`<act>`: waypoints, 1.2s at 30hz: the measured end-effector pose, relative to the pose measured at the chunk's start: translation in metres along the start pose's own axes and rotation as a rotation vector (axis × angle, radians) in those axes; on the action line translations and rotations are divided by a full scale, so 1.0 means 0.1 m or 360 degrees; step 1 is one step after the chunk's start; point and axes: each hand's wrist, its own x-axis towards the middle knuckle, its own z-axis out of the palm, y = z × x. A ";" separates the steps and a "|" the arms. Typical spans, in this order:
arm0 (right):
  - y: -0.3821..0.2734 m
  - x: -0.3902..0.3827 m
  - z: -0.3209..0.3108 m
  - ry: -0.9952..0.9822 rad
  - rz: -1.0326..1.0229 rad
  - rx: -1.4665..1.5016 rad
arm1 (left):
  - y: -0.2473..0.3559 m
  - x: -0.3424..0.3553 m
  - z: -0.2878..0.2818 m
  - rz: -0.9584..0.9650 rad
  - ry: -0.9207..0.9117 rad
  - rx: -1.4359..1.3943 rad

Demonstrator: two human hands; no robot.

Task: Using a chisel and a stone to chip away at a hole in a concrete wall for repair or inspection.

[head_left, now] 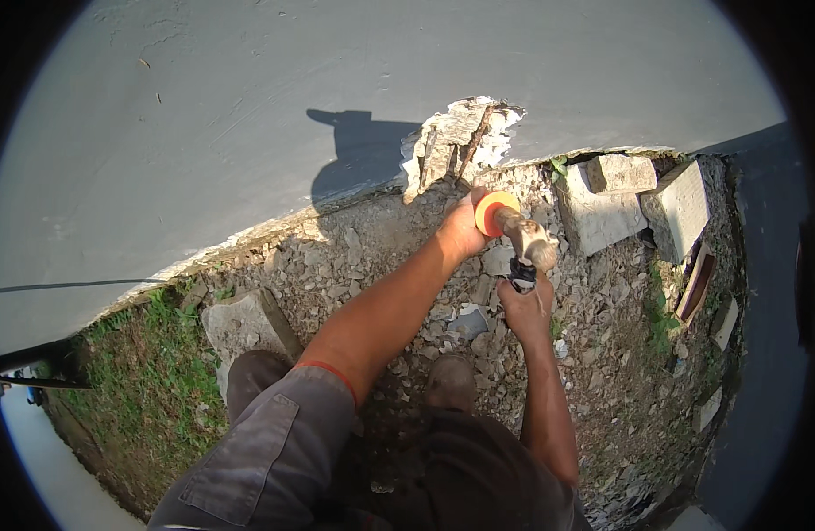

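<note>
My left hand (461, 226) is closed round a chisel just below its round orange hand guard (496, 213). The chisel points toward a broken patch (456, 146) at the foot of the grey wall, where rough pale material and a brown streak show; my hand hides its tip. In my right hand (529, 310) is a hammer (533, 244), gripped by its dark handle. The worn, dusty hammer head overlaps the chisel's near end; whether they touch I cannot tell.
The grey wall (248, 80) spans the far side. Rubble (602, 327) covers the ground round my shoes (450, 382). Concrete blocks (675, 211) lie at the right, beside another dark wall (761, 372). A slab (243, 326) and grass (150, 380) are at the left.
</note>
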 end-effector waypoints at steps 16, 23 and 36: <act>0.08 -0.03 0.17 0.0453 -0.0205 0.0278 | 0.14 -0.15 -0.10 0.0036 -0.0016 0.0100; 0.26 -0.38 0.07 0.0247 0.0401 0.0907 | 0.09 -0.13 -0.14 0.0067 -0.0027 0.0225; 1.02 -0.91 -0.19 0.0196 0.0928 0.0926 | 1.05 -2.08 -0.72 -0.0485 0.0187 0.2727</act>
